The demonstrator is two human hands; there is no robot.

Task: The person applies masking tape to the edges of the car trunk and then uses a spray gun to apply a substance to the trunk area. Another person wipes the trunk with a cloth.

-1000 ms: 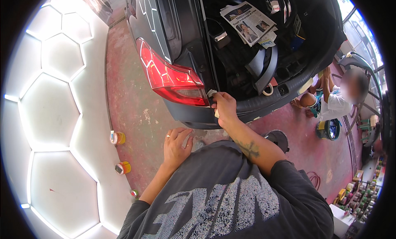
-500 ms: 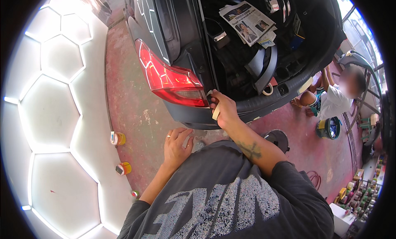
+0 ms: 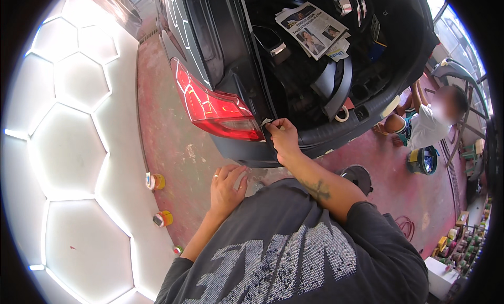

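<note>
My right hand (image 3: 286,141) reaches to the inner lower corner of the car's red tail light (image 3: 218,104). Its thumb and fingers pinch a small pale piece of masking tape (image 3: 266,121) at the edge between the light and the trunk opening. No tape roll shows in this hand now; part of the palm is out of sight. My left hand (image 3: 228,188), a ring on one finger, hovers below the bumper (image 3: 244,156) with its fingers apart and nothing in them.
In the open trunk lie newspapers (image 3: 312,31), a curved grey trim piece (image 3: 341,89) and a pale tape roll (image 3: 342,114). Two yellow tubs (image 3: 156,182) stand by the lit hexagon wall (image 3: 71,146). Rightward, a person (image 3: 428,123) squats near a dark bucket (image 3: 422,161).
My right fingers have shifted slightly, and the cream tape ring seen under them earlier no longer shows. My left hand stays nearly still. The view has tilted a little.
</note>
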